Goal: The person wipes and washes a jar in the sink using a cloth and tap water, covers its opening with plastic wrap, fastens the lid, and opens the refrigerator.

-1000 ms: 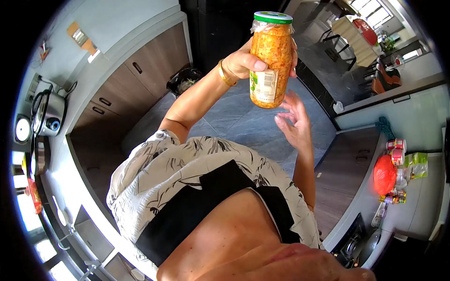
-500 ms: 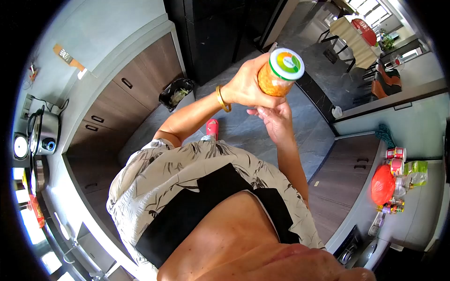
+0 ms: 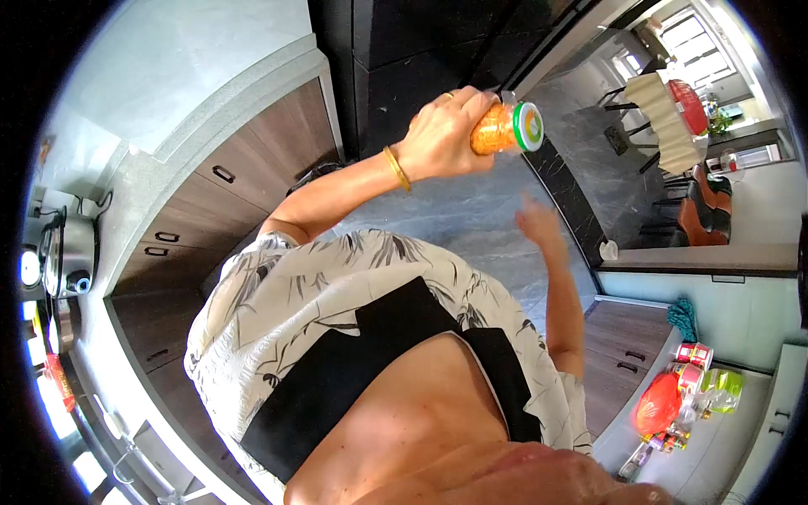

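Note:
My left hand, with a gold bracelet at its wrist, is closed around a clear jar. The jar has orange contents and a green-and-white lid. It lies tipped on its side, lid toward the right, held out over the floor. The fingers cover the jar's base end. Below and to the right, my right hand is apart from the jar and smeared by motion, so its fingers cannot be made out.
Wooden cabinets line the left under a pale counter with a steel cooker. Black panels stand ahead. On the right counter are a red bag and several packages. Chairs stand beyond the doorway.
My right hand has left the jar, moving down and right. The jar has tipped from nearly upright onto its side in my left hand. The view has shifted.

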The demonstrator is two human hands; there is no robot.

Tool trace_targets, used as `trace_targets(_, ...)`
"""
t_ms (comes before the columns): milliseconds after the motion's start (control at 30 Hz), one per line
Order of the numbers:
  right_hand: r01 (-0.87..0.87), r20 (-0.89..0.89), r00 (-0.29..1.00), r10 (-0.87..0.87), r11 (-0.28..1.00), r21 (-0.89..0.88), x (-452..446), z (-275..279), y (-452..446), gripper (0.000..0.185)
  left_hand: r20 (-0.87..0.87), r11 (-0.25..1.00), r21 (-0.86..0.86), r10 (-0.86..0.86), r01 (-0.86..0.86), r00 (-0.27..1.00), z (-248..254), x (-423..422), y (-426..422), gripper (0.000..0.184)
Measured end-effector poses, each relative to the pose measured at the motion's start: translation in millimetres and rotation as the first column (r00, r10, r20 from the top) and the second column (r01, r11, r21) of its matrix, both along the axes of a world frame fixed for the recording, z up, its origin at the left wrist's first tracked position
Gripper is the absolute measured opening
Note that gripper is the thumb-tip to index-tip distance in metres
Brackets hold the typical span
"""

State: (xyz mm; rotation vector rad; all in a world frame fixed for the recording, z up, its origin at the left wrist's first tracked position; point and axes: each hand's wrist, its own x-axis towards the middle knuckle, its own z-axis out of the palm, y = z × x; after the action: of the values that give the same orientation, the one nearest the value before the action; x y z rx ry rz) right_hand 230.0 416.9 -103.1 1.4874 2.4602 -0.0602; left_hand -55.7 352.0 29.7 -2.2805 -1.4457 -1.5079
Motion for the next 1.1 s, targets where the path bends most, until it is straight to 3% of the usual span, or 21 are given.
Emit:
trace_targets(33,-0.010,-0.149,0.989,0.020,0.998,0.068,-7,18,16,0.029,-0.008,0.999,-0.029,0.015,-0.015,1.000,-4,-3,10,0.064)
trace_targets(100,-0.092,-0.272,0.951,0.145,0.976,0.198,-28,53,47,0.028,-0.031,0.996,-0.078,0.047,-0.049,0.998,-10,-8,34,0.064)
trace_targets(300,-0.258,-0.211,0.925,0.315,0.931,0.259,-80,108,166,0.041,0.115,0.980,-0.197,0.060,-0.036,0.992,-17,-19,77,0.061)
trace_targets(400,-0.398,-0.103,0.886,0.452,0.856,0.330,-112,125,238,0.043,0.464,0.903,-0.390,0.025,0.179,0.885,-23,-39,99,0.058)
trace_targets(467,-0.510,-0.042,0.811,0.584,0.740,0.437,-135,133,286,0.045,0.691,0.870,-0.344,-0.021,0.354,0.723,-14,-45,113,0.056)
trace_targets(567,-0.643,0.100,0.710,0.698,0.583,0.496,-188,144,348,0.044,0.823,0.865,-0.222,-0.082,0.450,0.562,-14,-69,133,0.055)
trace_targets(600,-0.669,0.183,0.714,0.676,0.581,0.464,-199,152,362,0.039,0.804,0.878,-0.201,-0.106,0.435,0.586,-17,-74,141,0.060)
trace_targets(633,-0.692,0.289,0.711,0.640,0.567,0.446,-206,150,387,0.032,0.842,0.878,-0.121,-0.157,0.464,0.516,-19,-72,149,0.063)
trace_targets(667,-0.598,0.242,0.784,0.572,0.590,0.542,-252,192,363,0.026,0.790,0.849,-0.049,-0.289,0.525,0.541,23,-129,125,0.066)
trace_targets(700,-0.604,0.300,0.796,0.526,0.652,0.459,-269,205,385,0.024,0.816,0.825,-0.043,-0.296,0.564,0.496,36,-142,137,0.070)
trace_targets(800,-0.627,0.366,0.779,0.510,0.610,0.485,-325,225,397,0.027,0.827,0.743,0.133,-0.448,0.656,0.340,68,-198,126,0.057)
trace_targets(867,-0.617,0.408,0.787,0.464,0.620,0.485,-346,239,386,0.031,0.810,0.756,0.155,-0.465,0.636,0.356,81,-224,121,0.066)
trace_targets(900,-0.409,0.424,0.872,0.246,0.842,0.351,-343,215,409,0.035,0.867,0.652,0.076,-0.417,0.754,0.273,95,-279,161,0.070)
trace_targets(967,-0.431,0.386,0.881,0.275,0.804,0.411,-370,213,420,0.033,0.872,0.647,0.079,-0.414,0.759,0.261,100,-308,174,0.070)
trace_targets(1100,-0.410,0.387,0.893,0.231,0.773,0.483,-347,156,416,0.024,0.880,0.619,0.156,-0.442,0.770,0.176,50,-280,180,0.062)
